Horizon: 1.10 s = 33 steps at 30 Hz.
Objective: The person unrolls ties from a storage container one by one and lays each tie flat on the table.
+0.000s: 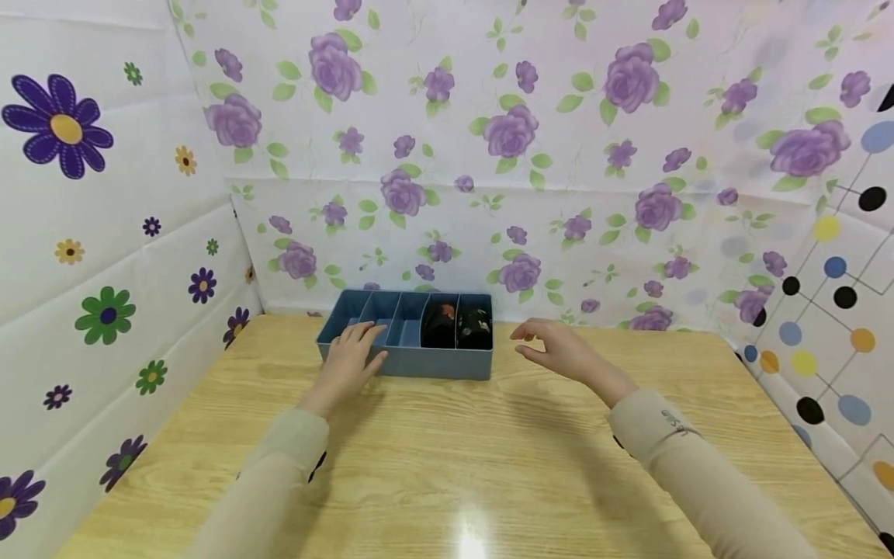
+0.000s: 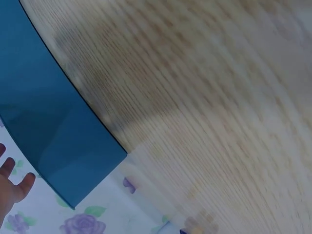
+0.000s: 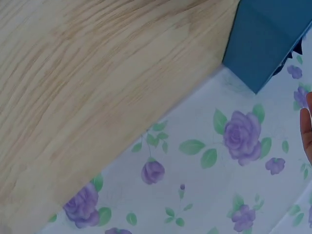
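Observation:
A blue-grey divided organizer box [image 1: 436,363] stands on the table against the back wall. Its two right compartments each hold a black rounded bundle, one with a red motif [image 1: 439,326], the other with a pale pattern [image 1: 475,329]. My left hand [image 1: 349,359] is at the front left of the box, fingers spread over the rim; whether it touches is unclear. To the right of the box, and apart from it, my right hand [image 1: 556,349] hovers with loosely bent fingers and nothing in them. Only fingertips of each hand show in the wrist views.
The wood-grain table [image 1: 447,458] extends in front of the box and to both sides. A floral sheet [image 1: 447,155] hangs right behind the box. Patterned sheets also line the left side [image 1: 140,256] and the right side [image 1: 831,341].

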Tool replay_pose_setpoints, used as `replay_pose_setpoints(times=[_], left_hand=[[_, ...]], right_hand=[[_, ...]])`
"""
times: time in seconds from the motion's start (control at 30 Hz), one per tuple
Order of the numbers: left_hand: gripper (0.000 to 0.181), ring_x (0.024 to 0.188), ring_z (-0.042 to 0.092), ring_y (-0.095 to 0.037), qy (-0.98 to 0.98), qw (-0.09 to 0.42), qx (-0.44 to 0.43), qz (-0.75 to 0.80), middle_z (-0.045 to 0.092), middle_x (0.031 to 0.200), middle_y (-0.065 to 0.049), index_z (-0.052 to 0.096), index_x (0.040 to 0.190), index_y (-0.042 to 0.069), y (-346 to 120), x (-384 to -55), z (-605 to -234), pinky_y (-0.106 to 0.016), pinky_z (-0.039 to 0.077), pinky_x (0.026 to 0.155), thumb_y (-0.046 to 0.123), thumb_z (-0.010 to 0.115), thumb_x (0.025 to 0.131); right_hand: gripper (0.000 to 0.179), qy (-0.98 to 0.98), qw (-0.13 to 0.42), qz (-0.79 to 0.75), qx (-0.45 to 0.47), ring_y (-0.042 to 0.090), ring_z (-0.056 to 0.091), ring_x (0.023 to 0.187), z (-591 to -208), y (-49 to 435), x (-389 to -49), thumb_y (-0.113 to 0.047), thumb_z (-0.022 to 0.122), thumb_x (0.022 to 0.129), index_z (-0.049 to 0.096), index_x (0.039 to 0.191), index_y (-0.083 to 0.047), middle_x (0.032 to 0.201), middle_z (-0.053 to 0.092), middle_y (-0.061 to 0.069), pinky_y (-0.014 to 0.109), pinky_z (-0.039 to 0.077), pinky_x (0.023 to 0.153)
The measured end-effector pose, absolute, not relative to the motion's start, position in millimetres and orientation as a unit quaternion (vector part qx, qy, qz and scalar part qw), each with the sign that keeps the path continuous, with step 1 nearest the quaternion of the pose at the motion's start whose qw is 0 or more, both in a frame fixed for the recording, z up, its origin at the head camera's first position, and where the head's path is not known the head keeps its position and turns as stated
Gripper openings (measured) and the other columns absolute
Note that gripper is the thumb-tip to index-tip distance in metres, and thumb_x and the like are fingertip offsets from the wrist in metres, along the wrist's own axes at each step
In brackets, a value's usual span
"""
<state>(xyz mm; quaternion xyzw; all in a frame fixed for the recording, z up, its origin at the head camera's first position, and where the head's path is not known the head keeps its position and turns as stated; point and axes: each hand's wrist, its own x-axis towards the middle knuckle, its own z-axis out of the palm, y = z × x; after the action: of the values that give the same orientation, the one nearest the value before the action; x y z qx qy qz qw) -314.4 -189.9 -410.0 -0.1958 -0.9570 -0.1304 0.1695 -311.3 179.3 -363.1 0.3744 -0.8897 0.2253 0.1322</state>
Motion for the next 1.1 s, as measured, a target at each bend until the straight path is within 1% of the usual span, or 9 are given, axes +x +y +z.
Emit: replay_pose_setpoints(times=[0.17, 0.3, 0.53, 0.63, 0.77, 0.83, 1.0, 1.1], left_hand=[[0.048, 0.130, 0.036, -0.038, -0.960, 0.163, -0.181, -0.139, 0.043, 0.139, -0.019, 0.045, 0.139, 0.008, -181, -319, -414, -0.062, 0.034, 0.100, 0.029, 0.054, 0.096], [0.046, 0.131, 0.034, -0.039, -0.960, 0.164, -0.171, -0.152, 0.042, 0.139, -0.020, 0.046, 0.138, 0.009, -174, -324, -415, -0.063, 0.031, 0.102, 0.029, 0.053, 0.097], [0.047, 0.135, 0.031, -0.039, -0.969, 0.153, -0.146, -0.131, 0.039, 0.143, -0.018, 0.044, 0.139, 0.013, -168, -339, -420, -0.063, 0.029, 0.104, 0.038, 0.044, 0.100], [0.047, 0.139, 0.024, -0.041, -0.970, 0.136, -0.147, -0.136, 0.035, 0.145, -0.019, 0.043, 0.140, 0.014, -169, -344, -422, -0.066, 0.024, 0.106, 0.039, 0.042, 0.100], [0.049, 0.144, 0.007, -0.041, -0.974, 0.101, -0.139, -0.150, 0.027, 0.151, -0.020, 0.039, 0.143, 0.016, -173, -347, -426, -0.067, 0.013, 0.109, 0.040, 0.037, 0.101], [0.050, 0.145, 0.004, -0.041, -0.975, 0.093, -0.138, -0.147, 0.025, 0.153, -0.019, 0.036, 0.145, 0.016, -175, -348, -428, -0.067, 0.010, 0.110, 0.041, 0.035, 0.102], [0.054, 0.144, 0.009, -0.042, -0.977, 0.095, -0.146, -0.126, 0.026, 0.153, -0.018, 0.031, 0.149, 0.015, -177, -349, -431, -0.066, 0.013, 0.110, 0.042, 0.032, 0.102], [0.054, 0.143, 0.013, -0.042, -0.975, 0.103, -0.149, -0.128, 0.029, 0.151, -0.019, 0.032, 0.148, 0.015, -177, -348, -431, -0.066, 0.014, 0.110, 0.043, 0.032, 0.102]], right_hand=[[0.018, -0.886, 0.137, 0.259, 0.359, 0.025, 0.063, 0.092, -372, 166, -321, -0.013, 0.064, 0.090, 0.066, 0.107, -0.006, 0.104, 0.068, 0.011, 0.042, 0.053, 0.079], [0.019, -0.880, 0.146, 0.280, 0.355, 0.027, 0.063, 0.093, -383, 154, -328, -0.011, 0.063, 0.090, 0.066, 0.107, -0.003, 0.105, 0.067, 0.013, 0.044, 0.053, 0.081], [0.018, -0.873, 0.173, 0.276, 0.362, 0.024, 0.063, 0.092, -397, 131, -332, -0.010, 0.064, 0.090, 0.066, 0.107, -0.003, 0.102, 0.067, 0.013, 0.040, 0.053, 0.080], [0.019, -0.871, 0.183, 0.278, 0.362, 0.023, 0.063, 0.092, -395, 122, -335, -0.009, 0.064, 0.090, 0.066, 0.108, -0.003, 0.102, 0.067, 0.012, 0.038, 0.053, 0.080], [0.022, -0.871, 0.184, 0.262, 0.372, 0.022, 0.063, 0.094, -388, 110, -345, -0.008, 0.063, 0.090, 0.065, 0.111, -0.003, 0.104, 0.066, 0.010, 0.036, 0.054, 0.081], [0.022, -0.870, 0.183, 0.257, 0.380, 0.024, 0.064, 0.095, -383, 104, -351, -0.008, 0.063, 0.090, 0.065, 0.111, -0.002, 0.105, 0.066, 0.012, 0.036, 0.054, 0.082], [0.021, -0.870, 0.184, 0.242, 0.389, 0.027, 0.064, 0.096, -372, 93, -366, -0.008, 0.063, 0.090, 0.065, 0.110, -0.002, 0.104, 0.066, 0.014, 0.038, 0.053, 0.082], [0.019, -0.875, 0.176, 0.236, 0.384, 0.029, 0.064, 0.097, -370, 90, -372, -0.009, 0.063, 0.090, 0.065, 0.108, -0.003, 0.104, 0.066, 0.014, 0.039, 0.053, 0.083]])
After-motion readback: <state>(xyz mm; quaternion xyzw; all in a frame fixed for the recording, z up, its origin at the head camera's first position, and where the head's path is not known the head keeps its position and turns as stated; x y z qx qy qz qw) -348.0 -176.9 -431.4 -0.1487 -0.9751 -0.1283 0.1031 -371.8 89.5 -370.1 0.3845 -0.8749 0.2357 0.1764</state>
